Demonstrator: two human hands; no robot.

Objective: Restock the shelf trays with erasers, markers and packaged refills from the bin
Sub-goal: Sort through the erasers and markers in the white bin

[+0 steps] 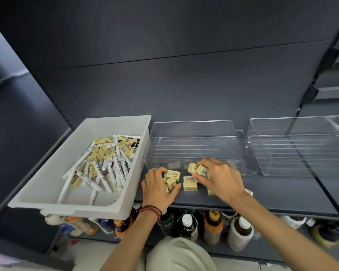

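right hand is pinching a couple of yellow erasers, right at the front of the clear tray. left hand is curled round its own eraser clump on the shelf. a few loose erasers sit between the hands. second clear tray is further right, and the white bin on the left holds markers and more erasers mixed in

The dark shelf before me carried a white bin at its left end, reaching the front edge. A clear tray stood mid-shelf against the back, and a second clear tray stood toward the right end. Yellow erasers lay loose near the front edge.
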